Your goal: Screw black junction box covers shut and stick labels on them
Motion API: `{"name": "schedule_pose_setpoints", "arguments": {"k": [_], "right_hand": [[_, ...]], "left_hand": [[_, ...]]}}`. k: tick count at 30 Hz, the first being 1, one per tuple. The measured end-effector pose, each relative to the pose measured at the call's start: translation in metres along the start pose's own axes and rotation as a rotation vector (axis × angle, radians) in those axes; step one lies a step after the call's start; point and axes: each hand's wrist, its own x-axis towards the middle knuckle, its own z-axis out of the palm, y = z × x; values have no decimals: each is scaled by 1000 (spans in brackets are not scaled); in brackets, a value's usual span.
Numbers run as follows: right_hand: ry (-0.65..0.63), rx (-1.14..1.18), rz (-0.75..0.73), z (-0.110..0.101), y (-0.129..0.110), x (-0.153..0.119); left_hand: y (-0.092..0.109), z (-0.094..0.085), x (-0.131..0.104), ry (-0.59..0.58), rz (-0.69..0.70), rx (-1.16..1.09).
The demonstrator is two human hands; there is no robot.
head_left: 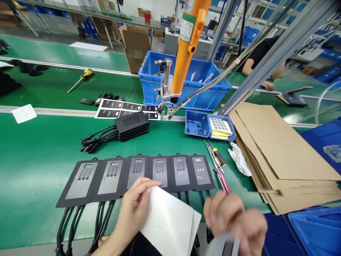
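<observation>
My left hand (137, 204) pinches the top corner of a white sheet stack (170, 222), thumb and fingers closed on it. To the right, my right hand (236, 220) is blurred, its fingers curled; a grey and dark piece (225, 245) shows below it at the bottom edge, and whether the hand grips it is unclear. Just beyond the hands lies a row of several flat black devices (84, 181) with grey panels and cables toward me. Behind them, several black boxes (131, 124) with cables are stacked on the green table (39, 149).
An orange tool (186, 46) hangs before a blue crate (210, 94). Small blue bins (197, 124) hold screws and labels. Screwdrivers (218, 156), a white glove (239, 158) and cardboard sheets (287, 142) lie at right. A person's arm (249, 65) rests farther back.
</observation>
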Motion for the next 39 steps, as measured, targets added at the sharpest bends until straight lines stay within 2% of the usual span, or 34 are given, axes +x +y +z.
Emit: {"name": "schedule_pose_setpoints", "arguments": {"k": [2,3,5,9,12,19,30,36,39], "right_hand": [[174,122,264,-1,17,16],[162,141,374,0,28,25],[30,71,537,6,56,40],[-94,-2,615,23,103,49],[-114,-28,624,31,119,42],[-144,-29,648,32,123,35],[-172,-43,647,34,122,39],[-187,-142,634,33,120,41],[-255,-265,559,33,120,38]], "left_hand": [[-5,3,-1,-94,189,341],[-7,6,-2,-122,252,487],[-12,15,-4,-144,325,699],[-16,31,-6,-213,455,1066],[-13,34,-6,-261,537,1281],[-8,35,-6,-237,627,1329],[-4,38,-5,-251,624,1318],[-5,39,-5,-235,630,1311],[-9,40,-6,-231,622,1299]]}}
